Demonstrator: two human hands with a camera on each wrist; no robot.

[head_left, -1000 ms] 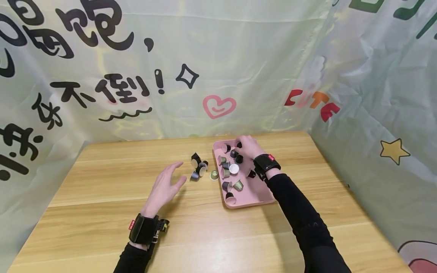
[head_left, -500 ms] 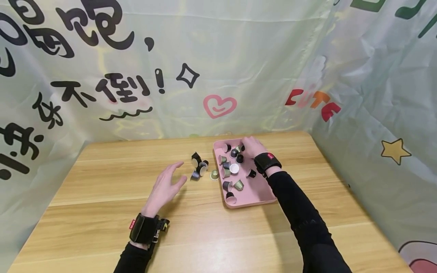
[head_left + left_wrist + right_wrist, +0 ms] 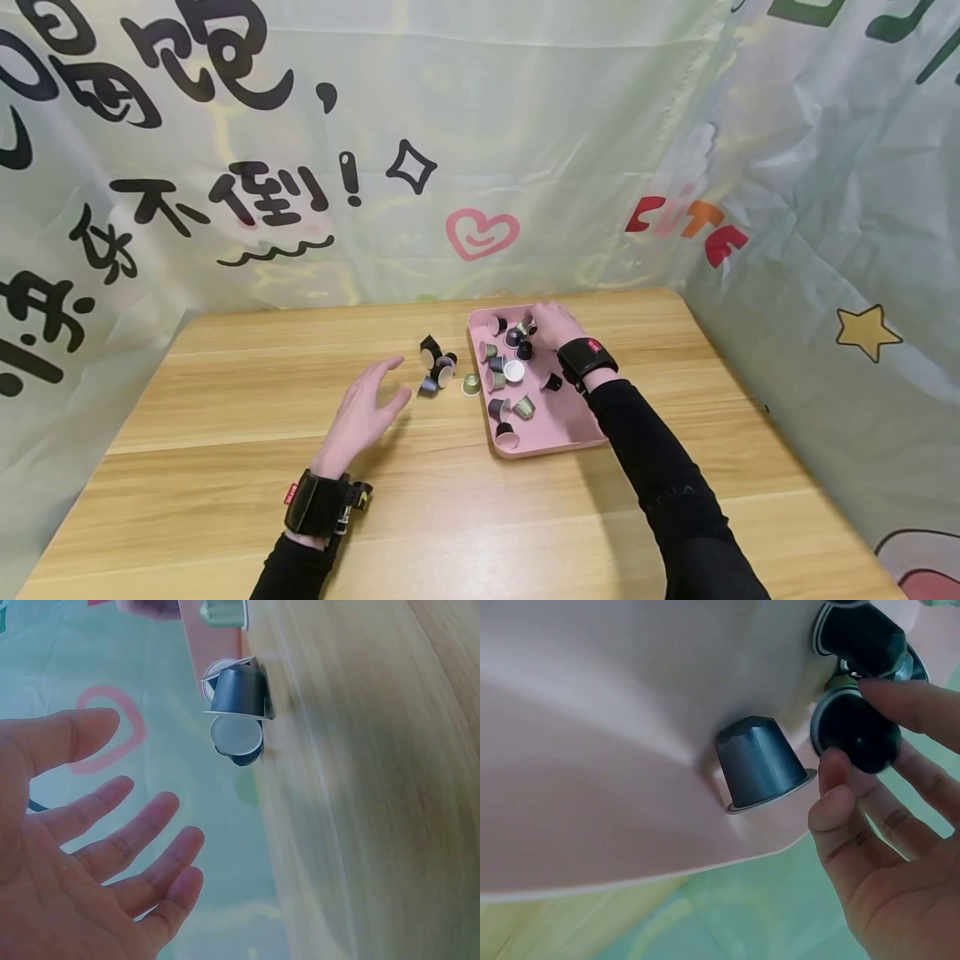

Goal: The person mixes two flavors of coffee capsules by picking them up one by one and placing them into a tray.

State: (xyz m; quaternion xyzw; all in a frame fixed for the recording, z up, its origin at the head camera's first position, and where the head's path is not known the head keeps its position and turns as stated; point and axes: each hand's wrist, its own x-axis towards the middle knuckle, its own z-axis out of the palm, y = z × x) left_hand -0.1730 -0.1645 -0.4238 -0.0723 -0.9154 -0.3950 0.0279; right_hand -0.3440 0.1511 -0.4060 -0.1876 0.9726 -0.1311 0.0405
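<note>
Fingers [image 3: 911, 705] of the right hand [image 3: 555, 325] pinching a black capsule [image 3: 866, 735] at the pink tray's [image 3: 570, 425] far end, right beside neighbouring capsules [image 3: 866, 641]; a slip on that smooth side could send it rolling into them. Left of the tray, the left hand [image 3: 366, 408] hovers, fingers spread apart, empty; a careless sweep might scatter the loose capsules [image 3: 444, 377] there.

Wooden tabletop [image 3: 187, 467]. Past its far edge, a pale sheet [image 3: 570, 125] shows black lettering [image 3: 153, 185] and a pink heart [image 3: 482, 242]; near the far right corner, "CUTE" [image 3: 702, 214]; past the right edge, a star [image 3: 868, 332].
</note>
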